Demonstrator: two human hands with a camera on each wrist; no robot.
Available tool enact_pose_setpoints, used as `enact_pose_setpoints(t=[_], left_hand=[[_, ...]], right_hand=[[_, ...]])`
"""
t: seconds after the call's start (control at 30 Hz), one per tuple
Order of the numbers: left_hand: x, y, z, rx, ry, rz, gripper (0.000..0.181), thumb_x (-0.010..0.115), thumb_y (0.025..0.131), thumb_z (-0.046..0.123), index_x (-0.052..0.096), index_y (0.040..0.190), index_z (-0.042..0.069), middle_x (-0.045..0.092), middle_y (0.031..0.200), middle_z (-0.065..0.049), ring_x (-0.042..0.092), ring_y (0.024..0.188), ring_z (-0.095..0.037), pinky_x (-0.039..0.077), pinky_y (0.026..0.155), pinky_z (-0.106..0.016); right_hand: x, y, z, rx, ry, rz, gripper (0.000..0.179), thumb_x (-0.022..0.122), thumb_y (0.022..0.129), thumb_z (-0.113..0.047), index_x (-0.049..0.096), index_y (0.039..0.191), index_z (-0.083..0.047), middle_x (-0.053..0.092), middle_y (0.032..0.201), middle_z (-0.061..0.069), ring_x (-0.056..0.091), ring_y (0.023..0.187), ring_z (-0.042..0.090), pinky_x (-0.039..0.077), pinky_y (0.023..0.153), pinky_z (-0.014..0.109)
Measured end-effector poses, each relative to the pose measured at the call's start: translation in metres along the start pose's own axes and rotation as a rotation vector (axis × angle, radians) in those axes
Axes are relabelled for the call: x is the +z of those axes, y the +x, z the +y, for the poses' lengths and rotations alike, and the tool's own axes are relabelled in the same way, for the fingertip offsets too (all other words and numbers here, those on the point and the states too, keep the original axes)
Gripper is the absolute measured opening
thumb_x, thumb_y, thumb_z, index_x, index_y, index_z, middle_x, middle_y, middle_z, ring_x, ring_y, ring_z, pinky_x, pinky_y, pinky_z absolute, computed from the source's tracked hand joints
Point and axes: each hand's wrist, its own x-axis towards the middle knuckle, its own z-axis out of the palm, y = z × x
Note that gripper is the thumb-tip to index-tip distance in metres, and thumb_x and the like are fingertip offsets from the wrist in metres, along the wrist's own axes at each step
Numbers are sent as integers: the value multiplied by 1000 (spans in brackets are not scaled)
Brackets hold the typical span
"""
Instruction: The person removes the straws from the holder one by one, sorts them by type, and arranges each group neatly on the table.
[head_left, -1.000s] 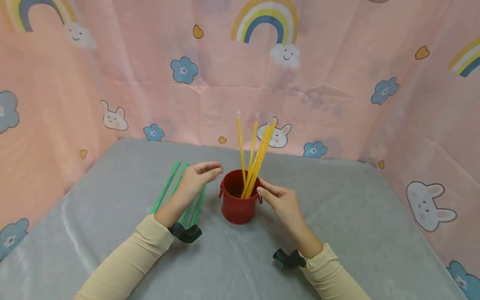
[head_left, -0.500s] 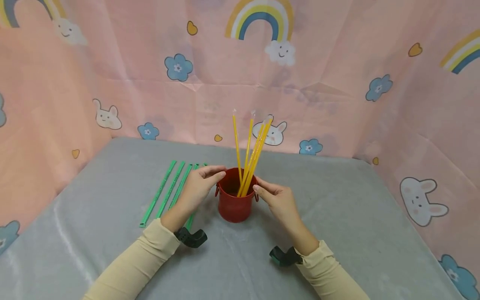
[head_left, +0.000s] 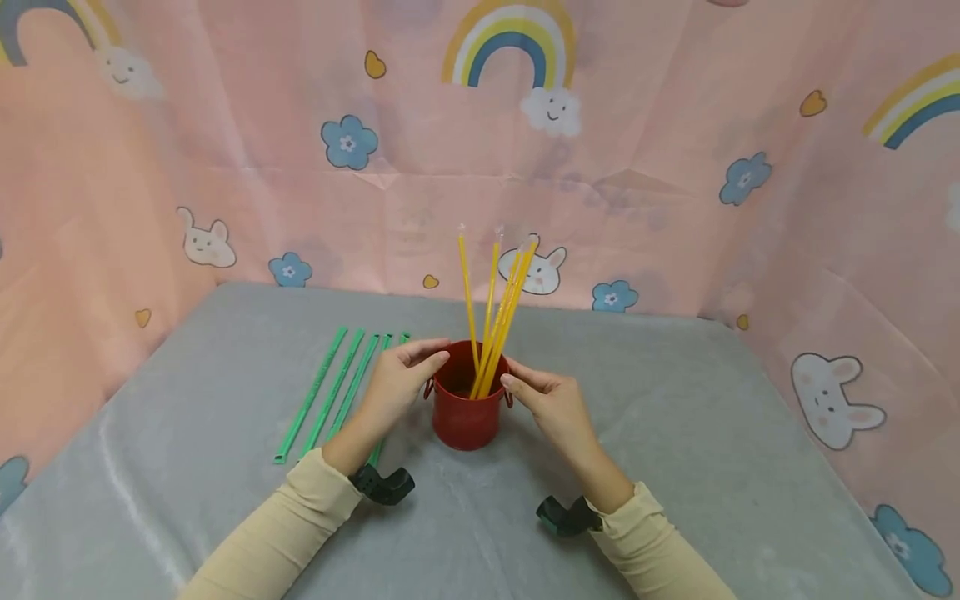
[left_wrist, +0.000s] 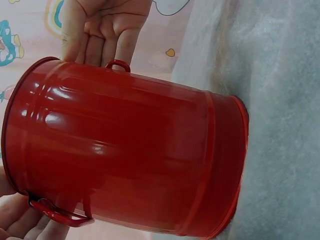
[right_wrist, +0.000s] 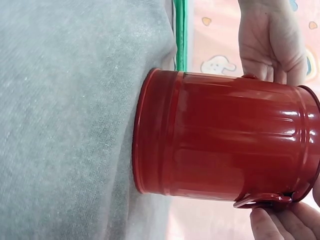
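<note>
A small red metal bucket (head_left: 465, 423) with two side handles stands upright on the grey cloth. Several yellow straws (head_left: 491, 337) in clear wrappers lean inside it, their upper ends fanned out. My left hand (head_left: 396, 382) holds the rim on the left between thumb and fingers. Opposite it, my right hand (head_left: 553, 407) pinches the rim by the right handle. In the left wrist view the bucket (left_wrist: 130, 145) fills the middle, with my right hand (left_wrist: 107, 32) beyond it. The right wrist view has my left hand (right_wrist: 272, 37) across the bucket (right_wrist: 230, 135).
Several green straws (head_left: 312, 396) lie side by side on the grey cloth (head_left: 675, 442) left of the bucket, partly covered by my left forearm. A pink patterned curtain (head_left: 420, 200) hangs around the back and sides.
My left hand has come right from over the green straws to the bucket's rim, uncovering more of them. The right hand has stayed at the rim. The head view has shifted slightly.
</note>
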Motion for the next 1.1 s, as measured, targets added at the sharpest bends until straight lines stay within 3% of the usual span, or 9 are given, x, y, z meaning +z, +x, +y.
enact_pose_setpoints(t=[0.13,0.2,0.43,0.6,0.83,1.0,1.1], left_hand=[[1,-1,0,2,13,15,32,67,96,28,71,126,15,72,122,-7,61,95,-16,40,57,-21],[1,-1,-1,6,13,20,32,67,96,28,71,125,15,72,122,-7,61,93,-14,40,58,-21],[5,0,-3,-1,-5,21,31,66,97,27,71,126,15,71,124,-5,65,115,-17,50,77,-20],[4,-1,-3,1,-15,40,31,67,96,26,71,124,14,72,122,-6,65,111,-18,48,69,-20],[2,-4,-4,-29,0,29,32,67,96,28,71,125,16,71,123,-5,60,98,-17,36,53,-21],[1,0,-3,-22,2,38,31,68,96,28,72,124,16,72,122,-5,63,103,-15,40,58,-19],[1,0,-2,-15,2,31,31,67,96,28,72,124,16,72,121,-5,61,97,-16,39,56,-19]], right_hand=[[-1,-1,0,7,23,-9,36,71,93,-24,68,128,-14,67,129,8,58,131,24,48,107,48],[-1,0,0,8,38,-12,37,71,93,-23,68,128,-13,67,129,8,58,131,25,48,108,48],[-3,0,-4,31,44,12,37,73,92,-20,69,127,-11,67,128,10,59,129,25,50,106,46],[-4,2,-10,53,57,11,41,76,89,-19,68,128,-8,68,127,11,60,128,25,49,107,45],[-3,2,-15,64,66,5,45,76,88,-14,65,130,-3,69,125,14,60,128,25,47,109,46],[-5,9,-17,72,102,22,43,75,90,-18,66,130,-5,70,123,13,68,116,16,52,102,35],[-5,14,-18,87,178,40,43,74,90,-17,66,130,-3,69,125,16,72,102,8,55,94,30]])
